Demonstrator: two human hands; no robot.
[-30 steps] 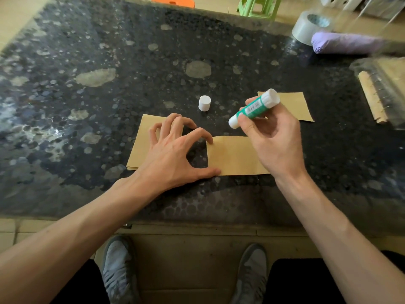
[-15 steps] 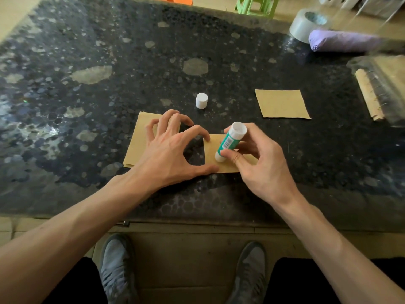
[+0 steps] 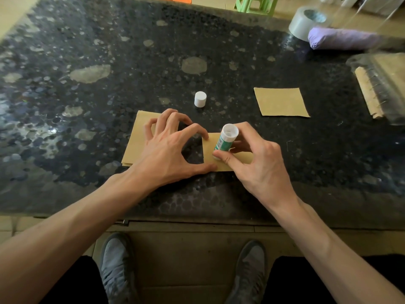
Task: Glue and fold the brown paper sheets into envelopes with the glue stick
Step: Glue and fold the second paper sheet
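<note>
A brown paper sheet [image 3: 241, 160] lies near the table's front edge, and another brown sheet [image 3: 133, 145] lies partly under my left hand [image 3: 168, 150]. That hand is arched, its thumb tip and index fingertip pressing the left edge of the first sheet. My right hand [image 3: 256, 163] grips the green and white glue stick [image 3: 225, 141] almost upright, its lower end down on the sheet near the left edge. The stick's white cap [image 3: 200, 99] stands on the table behind. A folded brown square [image 3: 281, 102] lies farther right.
The dark speckled table [image 3: 109, 62] carries a roll of tape [image 3: 306, 23], a purple bundle [image 3: 344, 38] and a clear bag of brown paper [image 3: 381, 84] along the right side. My shoes show on the floor below the table's front edge.
My right hand has brought the glue stick down from mid-air onto the sheet and tipped it more upright. My left hand has kept its place.
</note>
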